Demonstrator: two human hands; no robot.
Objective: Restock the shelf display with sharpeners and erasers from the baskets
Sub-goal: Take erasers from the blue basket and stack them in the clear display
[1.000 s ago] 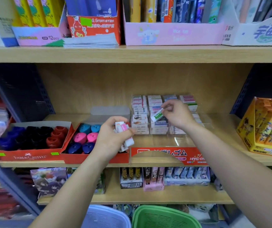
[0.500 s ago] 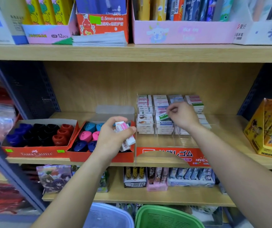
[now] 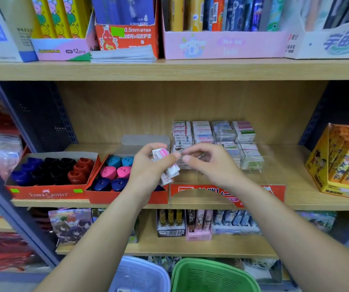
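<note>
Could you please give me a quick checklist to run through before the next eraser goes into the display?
1. Left hand grip on the erasers: ok, several held.
2. Right hand has pinched one: cannot tell.
3. Room in the clear display: ok, front rows bare.
4. Room in the sharpener box beside it: cannot tell, hand covers part.
5. Stock in the green basket: cannot tell.

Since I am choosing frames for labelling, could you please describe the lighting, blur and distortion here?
Head view: lighting soft and even, no hard shadows; the right hand's fingertips are motion-blurred, their grip unreadable; the erasers in the left hand are fairly sharp; the left shelf upright leans steeply under the wide lens; the clear eraser case shows faint reflections.
</note>
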